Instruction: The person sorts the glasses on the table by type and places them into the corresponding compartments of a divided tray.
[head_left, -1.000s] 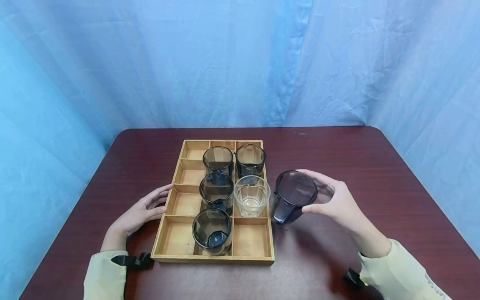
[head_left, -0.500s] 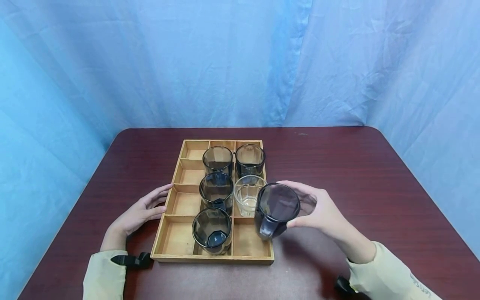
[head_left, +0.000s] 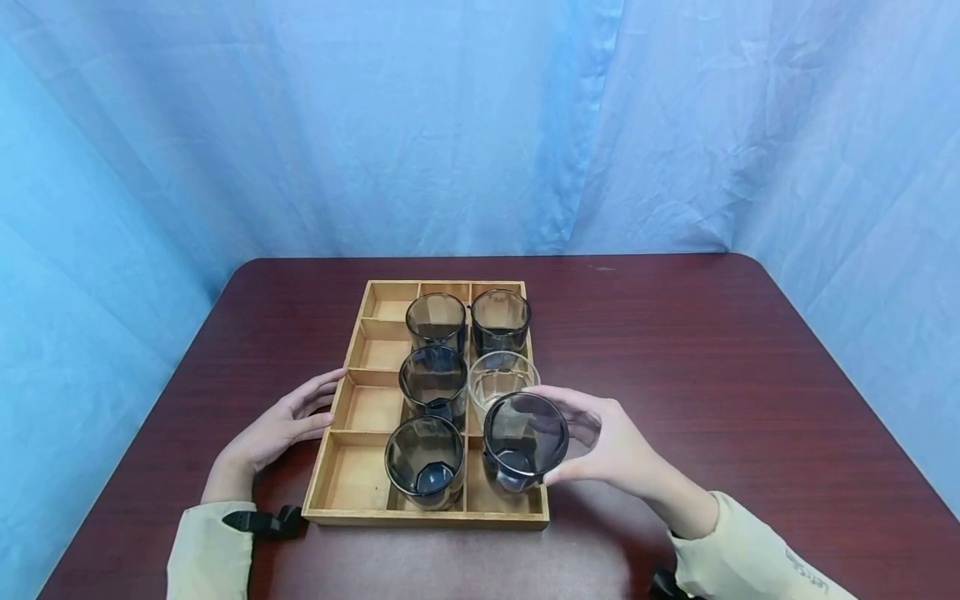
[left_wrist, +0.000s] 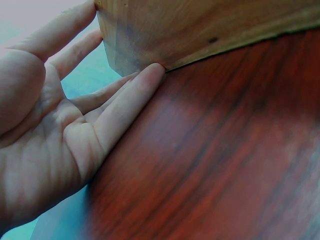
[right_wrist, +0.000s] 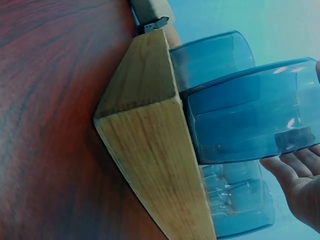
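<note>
My right hand (head_left: 615, 442) grips a dark tinted drinking glass (head_left: 525, 442), thumb on the near side and fingers round the far side. The glass is upright over the front right compartment of a wooden divided tray (head_left: 351, 475). In the right wrist view, the base of the held glass (right_wrist: 245, 115) is about level with the rim of the tray (right_wrist: 145, 155). My left hand (head_left: 273, 429) touches the tray's left side with extended fingers; in the left wrist view, fingertips (left_wrist: 152, 75) meet its wooden wall. A clear glass (head_left: 495, 371) stands just behind the held glass, partly hidden.
Several dark glasses stand in the tray: two in the middle column's nearer part (head_left: 423, 454), one farther back (head_left: 435, 321), and one at the back right (head_left: 501, 317). The left column holds no glass. Dark red table (head_left: 675, 333) surrounds the tray; blue curtains (head_left: 480, 125) hang behind.
My right hand has carried the dark glass leftward and nearer, from beside the tray's right edge to over its front right compartment. My left hand and the tray have stayed in place.
</note>
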